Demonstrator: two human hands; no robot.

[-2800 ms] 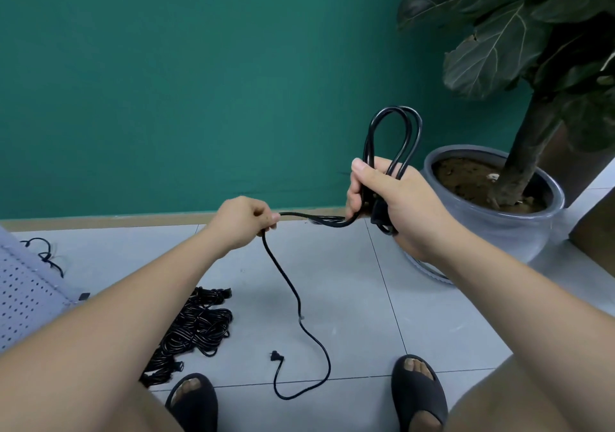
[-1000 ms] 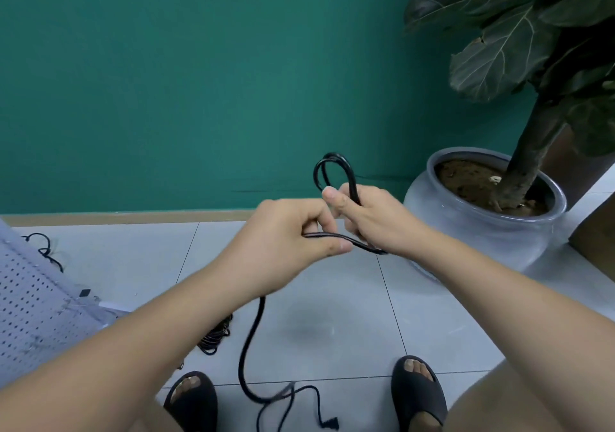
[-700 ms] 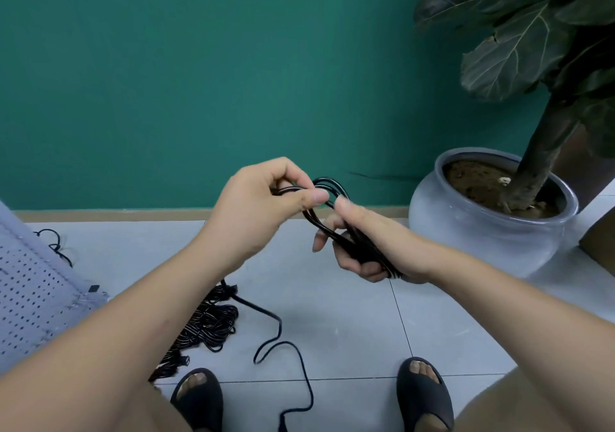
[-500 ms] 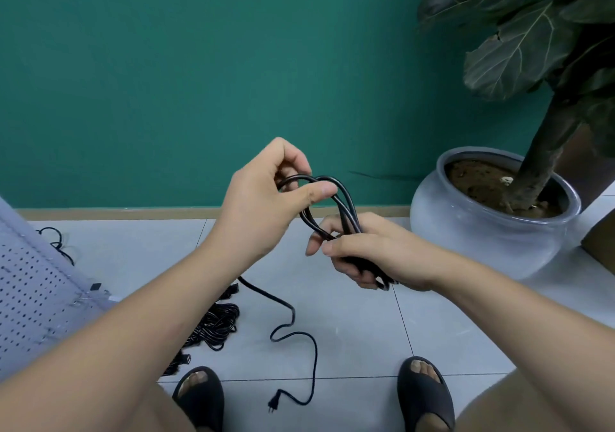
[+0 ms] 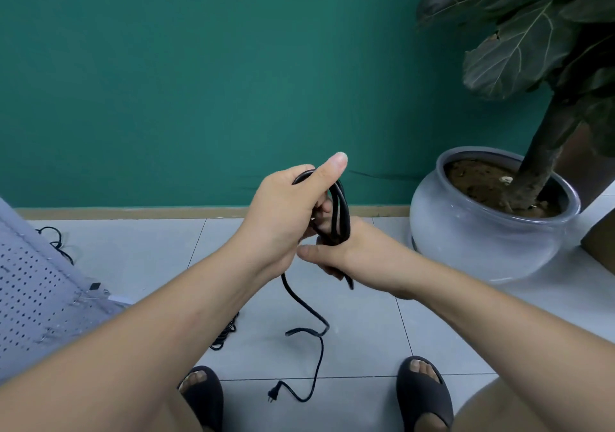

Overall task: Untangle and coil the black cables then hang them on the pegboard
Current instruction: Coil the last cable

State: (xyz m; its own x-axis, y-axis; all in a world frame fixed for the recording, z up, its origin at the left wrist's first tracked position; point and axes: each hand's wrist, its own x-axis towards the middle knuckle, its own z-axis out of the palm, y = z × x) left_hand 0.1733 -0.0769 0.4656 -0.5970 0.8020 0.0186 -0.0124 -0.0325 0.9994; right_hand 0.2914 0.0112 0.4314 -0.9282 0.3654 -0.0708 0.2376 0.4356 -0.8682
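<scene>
The pegboard (image 5: 30,298) lies at the far left edge, well apart from the work. A second bundle of black cable (image 5: 226,331) lies on the floor just right of it, partly hidden behind the left forearm.

The left hand (image 5: 286,212) has its fingers curled round the top of the coil (image 5: 342,215), thumb raised. The coil's long axis runs near upright, with its loops closed between the two hands. The right hand (image 5: 346,252) clamps the lower end of the coil, thumb pointing left.

The free tail (image 5: 306,308) leaves the grip downward, below the left wrist, and runs to the floor. It ends at the plug (image 5: 273,395) between the sandals. The left hand is nearer the tail, so it is likely the one to lift the next loop.
</scene>
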